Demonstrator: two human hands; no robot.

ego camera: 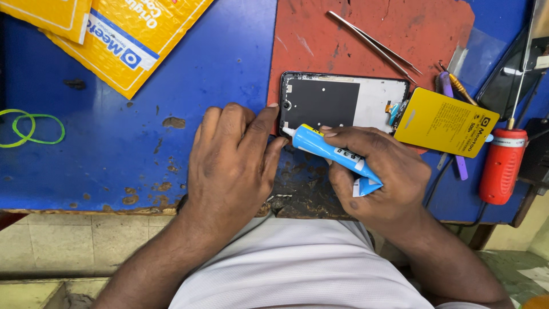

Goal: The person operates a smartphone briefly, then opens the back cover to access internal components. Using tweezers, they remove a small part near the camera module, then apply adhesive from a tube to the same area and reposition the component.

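Head view: glue tube is pinched in the right hand, fingers wrapped round its body, nozzle touching the phone frame's lower left edge. Left hand is pressed flat just left of the frame, fingers together, thumb on its corner. Tube judged soft, light, squeezable; best held mid-body. Frame judged thin, fragile; edges only. How much glue the tube holds cannot be told. Tweezers lie above the frame on the worktop.

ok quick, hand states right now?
Left hand: curled, fingers pressing the left end of the phone frame, not gripping it.
Right hand: closed on the blue glue tube.
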